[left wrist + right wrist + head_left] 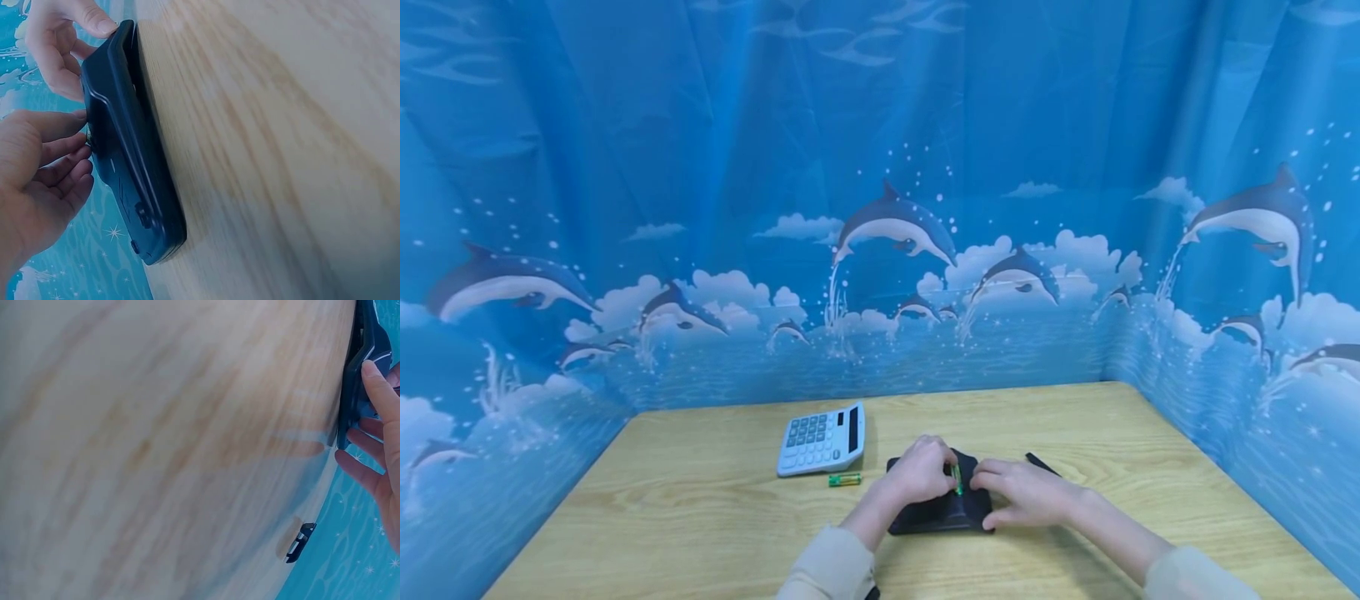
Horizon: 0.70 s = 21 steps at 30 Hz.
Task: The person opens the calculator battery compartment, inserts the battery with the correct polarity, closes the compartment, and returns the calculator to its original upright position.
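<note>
A black plastic device [936,515] lies on the table with round feet showing on its upper side in the left wrist view; its exact kind is unclear. My left hand [919,471] is over it and pinches a green battery [957,480] against its top. In the left wrist view the fingertips of the left hand [47,169] meet the device [128,150] and mostly hide the battery. My right hand [1030,493] grips the device's right end. In the right wrist view its thumb [378,387] presses on the device's edge.
A light blue calculator [820,440] stands to the left of the device, its display end raised. Close in front of it lies another green battery [845,480]. A narrow black piece [1041,463] lies beyond the right hand. A dolphin-print curtain [880,350] surrounds the wooden table [700,517].
</note>
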Motion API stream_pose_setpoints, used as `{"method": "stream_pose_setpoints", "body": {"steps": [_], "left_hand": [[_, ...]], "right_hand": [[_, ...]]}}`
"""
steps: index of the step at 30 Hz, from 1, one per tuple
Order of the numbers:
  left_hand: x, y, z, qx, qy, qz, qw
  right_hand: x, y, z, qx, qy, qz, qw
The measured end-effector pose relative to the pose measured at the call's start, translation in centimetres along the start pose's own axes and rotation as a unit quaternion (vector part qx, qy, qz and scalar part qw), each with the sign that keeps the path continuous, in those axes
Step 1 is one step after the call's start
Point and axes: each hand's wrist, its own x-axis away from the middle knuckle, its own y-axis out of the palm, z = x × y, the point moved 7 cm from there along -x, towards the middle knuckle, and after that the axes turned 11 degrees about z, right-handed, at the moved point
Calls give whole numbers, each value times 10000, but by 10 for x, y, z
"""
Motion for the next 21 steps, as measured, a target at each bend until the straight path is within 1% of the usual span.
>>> {"method": "stream_pose_setpoints", "body": {"steps": [4, 7, 11, 15, 21], "left_hand": [[0, 1, -1, 130, -156, -88, 9998], [0, 1, 0, 208, -197, -144, 9995], [1, 1, 0, 270, -174, -213, 9993], [1, 2, 0, 293, -166, -261, 9991], [-2, 0, -1, 360, -186, -211, 9990]], "right_hand": [[0, 1, 0, -22, 20, 36, 10000], [1, 2, 1, -91, 77, 28, 9999], [1, 2, 0, -179, 112, 24, 9998], [1, 1, -1, -119, 53, 37, 9999], [-1, -1, 0, -4, 70, 28, 10000]]}}
